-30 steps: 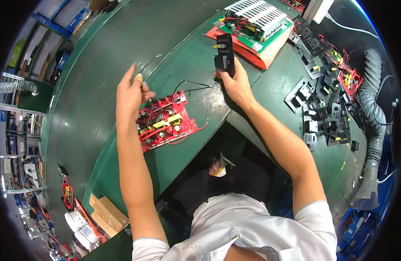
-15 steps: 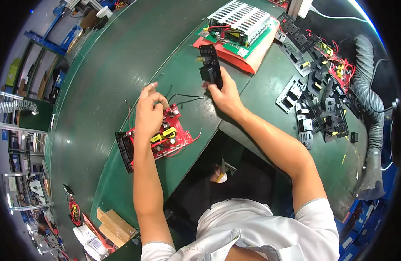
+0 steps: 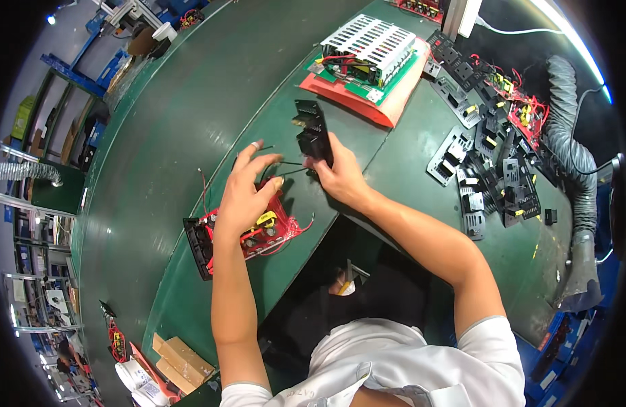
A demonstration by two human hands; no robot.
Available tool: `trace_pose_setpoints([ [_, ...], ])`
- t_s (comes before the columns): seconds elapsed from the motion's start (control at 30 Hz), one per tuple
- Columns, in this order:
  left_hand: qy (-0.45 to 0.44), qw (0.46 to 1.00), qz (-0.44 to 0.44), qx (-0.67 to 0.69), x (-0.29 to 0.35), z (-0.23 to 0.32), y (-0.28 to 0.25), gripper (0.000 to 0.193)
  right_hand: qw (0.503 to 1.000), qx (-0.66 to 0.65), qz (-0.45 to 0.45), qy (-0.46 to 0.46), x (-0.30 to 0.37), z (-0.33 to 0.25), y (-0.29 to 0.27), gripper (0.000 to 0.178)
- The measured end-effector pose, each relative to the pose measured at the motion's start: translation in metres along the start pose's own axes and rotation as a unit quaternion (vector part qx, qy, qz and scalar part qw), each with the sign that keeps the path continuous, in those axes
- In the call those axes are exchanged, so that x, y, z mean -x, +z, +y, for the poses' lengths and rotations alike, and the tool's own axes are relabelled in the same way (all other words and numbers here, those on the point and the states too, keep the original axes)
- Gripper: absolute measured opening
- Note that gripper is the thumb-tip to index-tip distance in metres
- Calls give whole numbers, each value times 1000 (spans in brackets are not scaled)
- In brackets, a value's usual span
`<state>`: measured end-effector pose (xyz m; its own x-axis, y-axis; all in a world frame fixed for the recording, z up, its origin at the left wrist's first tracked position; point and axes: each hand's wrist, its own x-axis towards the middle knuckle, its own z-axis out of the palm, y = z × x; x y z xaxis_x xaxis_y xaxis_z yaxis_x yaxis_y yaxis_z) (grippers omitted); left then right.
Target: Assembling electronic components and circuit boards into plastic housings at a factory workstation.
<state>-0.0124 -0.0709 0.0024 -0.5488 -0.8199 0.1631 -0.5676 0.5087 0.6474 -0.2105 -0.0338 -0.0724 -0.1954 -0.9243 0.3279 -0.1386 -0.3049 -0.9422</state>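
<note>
My right hand grips a black socket panel, held tilted upright above the green bench. My left hand hovers over a red circuit board with yellow components, its fingers spread and bent. A black end panel is fixed along the board's left side. Black wires run from near the board toward the panel in my right hand. Part of the board lies hidden beneath my left hand and forearm.
A white vented power unit on a green board rests on an orange pad at the back. Several black and grey panels are heaped to the right, beside a grey flexible duct. Cardboard sits at the lower left.
My right hand has brought the black socket panel nearer and slightly left. My left hand has shifted right and a little nearer, its fingers spreading toward the wires.
</note>
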Motion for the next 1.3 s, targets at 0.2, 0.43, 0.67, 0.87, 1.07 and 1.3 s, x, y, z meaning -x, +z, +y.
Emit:
trace_pose_setpoints([
  [0.2,3,999,-38,-20,7,-6,0,42,994,15,68,89,-12,2,-3,37],
  [0.43,14,1000,-3,-23,-4,-10,6,41,871,422,190,-166,-12,19,-31,82],
  [0.67,12,994,105,17,-2,-36,8,35,949,249,-153,-115,132,-57,-19,38],
  [0.87,29,988,153,18,-8,-42,7,33,895,417,-5,158,284,12,-84,47],
  [1.07,0,985,170,32,-2,-54,4,31,816,209,209,497,335,45,-129,65],
  [1.3,-10,990,123,63,-2,-41,1,31,681,-76,90,723,483,146,-185,44],
])
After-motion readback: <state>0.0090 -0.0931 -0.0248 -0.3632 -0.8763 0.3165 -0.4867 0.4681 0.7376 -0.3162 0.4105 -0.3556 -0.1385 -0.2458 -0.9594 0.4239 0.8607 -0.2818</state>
